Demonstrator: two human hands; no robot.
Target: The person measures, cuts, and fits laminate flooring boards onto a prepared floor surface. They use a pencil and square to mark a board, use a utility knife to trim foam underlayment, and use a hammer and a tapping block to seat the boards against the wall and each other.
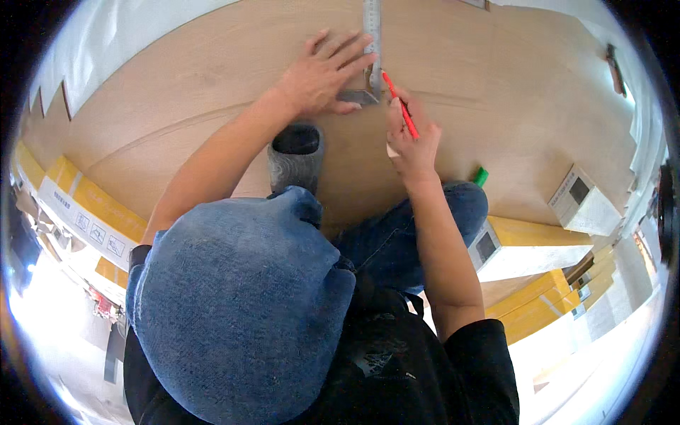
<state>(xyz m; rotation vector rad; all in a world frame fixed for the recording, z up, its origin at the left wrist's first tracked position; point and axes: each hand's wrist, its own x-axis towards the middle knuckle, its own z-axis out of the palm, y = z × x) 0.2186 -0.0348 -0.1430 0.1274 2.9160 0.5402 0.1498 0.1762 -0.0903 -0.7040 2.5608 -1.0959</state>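
A brown board (212, 64) spreads out in front of me. A steel try square (371, 23) lies on it, its graduated blade pointing away from me and its short arm turned left. My left hand (319, 79) rests on the square, fingers spread, their tips on the blade and the thumb by the short arm. Just right of the blade, my right hand (416, 138) grips a red pencil (400, 105). The pencil leans, its tip end close to the blade's right edge. Whether the tip touches the board I cannot tell.
Yellow and white cartons (95, 209) line the left, and more cartons (538, 237) stand at the right. A small green object (481, 176) lies by my right knee. A dark tool (615, 71) sits at the far right. White sheeting (134, 42) borders the board.
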